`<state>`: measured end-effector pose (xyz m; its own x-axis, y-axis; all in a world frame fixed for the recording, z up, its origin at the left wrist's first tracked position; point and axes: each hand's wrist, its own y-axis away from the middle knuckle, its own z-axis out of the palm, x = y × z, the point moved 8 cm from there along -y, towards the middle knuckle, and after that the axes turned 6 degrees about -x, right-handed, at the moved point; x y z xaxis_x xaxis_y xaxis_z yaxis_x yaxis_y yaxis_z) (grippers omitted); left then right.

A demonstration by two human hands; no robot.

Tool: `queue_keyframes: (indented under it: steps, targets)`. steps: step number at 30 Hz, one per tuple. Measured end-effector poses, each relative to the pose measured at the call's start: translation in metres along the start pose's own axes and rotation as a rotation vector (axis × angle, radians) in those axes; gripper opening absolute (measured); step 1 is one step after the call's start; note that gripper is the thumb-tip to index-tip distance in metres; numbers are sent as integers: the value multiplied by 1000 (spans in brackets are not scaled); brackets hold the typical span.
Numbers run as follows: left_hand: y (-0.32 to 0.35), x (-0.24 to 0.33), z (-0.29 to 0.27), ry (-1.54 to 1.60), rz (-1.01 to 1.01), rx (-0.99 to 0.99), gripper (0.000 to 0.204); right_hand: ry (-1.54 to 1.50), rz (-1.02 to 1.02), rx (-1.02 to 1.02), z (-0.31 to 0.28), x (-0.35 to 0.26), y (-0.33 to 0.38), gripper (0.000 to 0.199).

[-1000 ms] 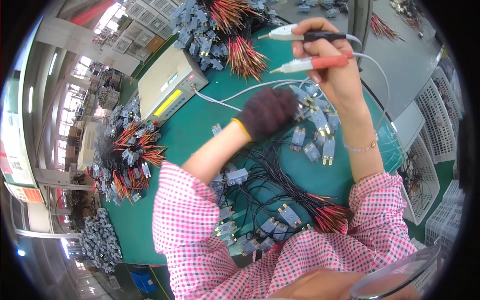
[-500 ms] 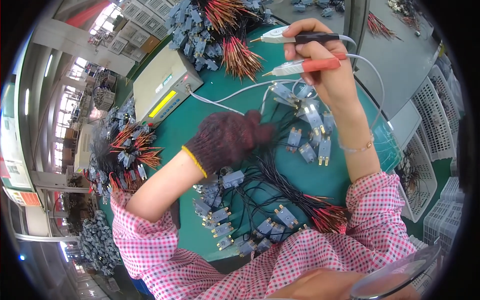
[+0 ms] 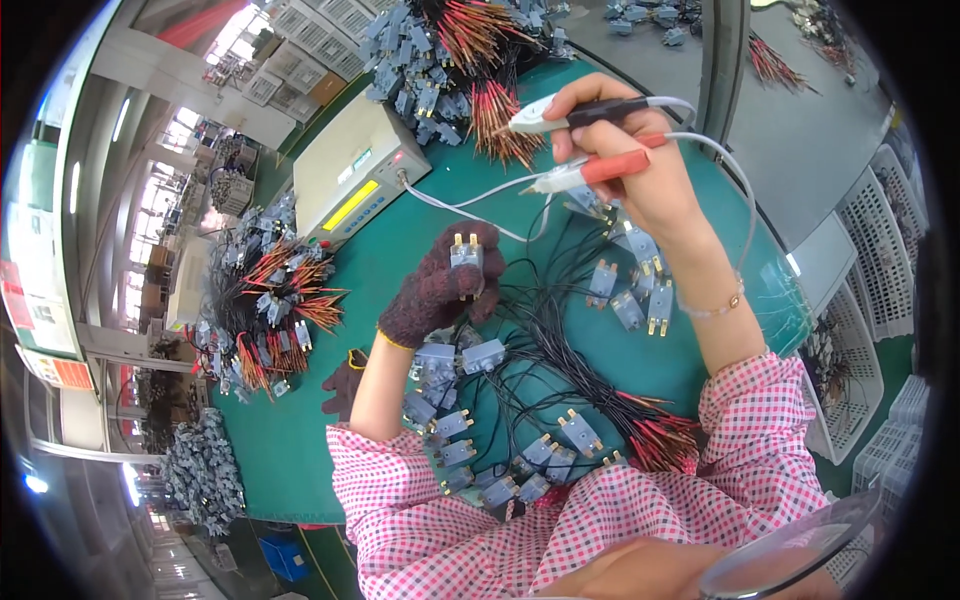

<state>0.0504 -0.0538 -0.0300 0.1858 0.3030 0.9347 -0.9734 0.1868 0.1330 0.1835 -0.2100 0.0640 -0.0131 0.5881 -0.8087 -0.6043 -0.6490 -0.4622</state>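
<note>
My left hand (image 3: 428,298), in a dark knitted glove with a yellow cuff edge, grips a small grey plug (image 3: 466,253) whose brass pins point up and away from me. Bare and raised to the upper right, my right hand (image 3: 648,178) holds two test probes side by side. One is a white-and-black probe (image 3: 580,114), the other a white-and-red probe (image 3: 592,174); both tips point left, apart from the plug. Around my left hand lie several grey plugs (image 3: 580,432) on black leads (image 3: 570,365) with red, copper-coloured ends.
A beige tester box (image 3: 345,165) with a yellow display stands at the far left of the green table (image 3: 280,450). Plug heaps (image 3: 265,300) sit left of it and at the back (image 3: 415,75). Another dark glove (image 3: 345,385) lies by my left forearm. White baskets (image 3: 845,375) stand at right.
My left hand has turned and drawn back slightly left, bringing the gripped plug into view. My right hand has lowered a little with both probes.
</note>
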Motion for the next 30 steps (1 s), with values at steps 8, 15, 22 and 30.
queue_keyframes:
  steps: [8,15,22,30]
  targets:
    - [-4,5,-19,22,103,109,58,71,260,-202,40,59,9,23]
    - [-1,11,-12,-138,102,335,61,120,327,-190,56,90,25,12]
    - [5,12,-14,-320,120,392,63,300,98,-217,57,82,20,14]
    - [4,7,-19,-339,97,312,56,299,387,-115,38,85,13,18]
